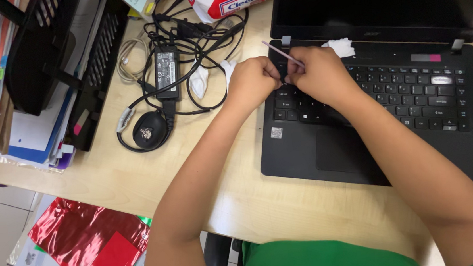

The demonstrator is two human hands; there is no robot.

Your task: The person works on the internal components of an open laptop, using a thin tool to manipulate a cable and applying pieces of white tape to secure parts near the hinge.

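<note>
Near the body, bare tabletop [254,205] gives way to the black laptop [329,147]. Over its keyboard's left edge, both hands meet: left hand [252,83] curled into a loose fist, right hand [320,74] pinching a thin pink stick [282,53]. Small, light strokes between the keys seem wisest. Beyond lie crumpled tissue [338,47] and tangled cables [184,52].

Thin pink stick [283,53] over a black laptop [371,104].
The stick slants up-left from the keyboard's upper left corner; the open laptop lies at the desk's [242,195] right side, screen dark.
</note>
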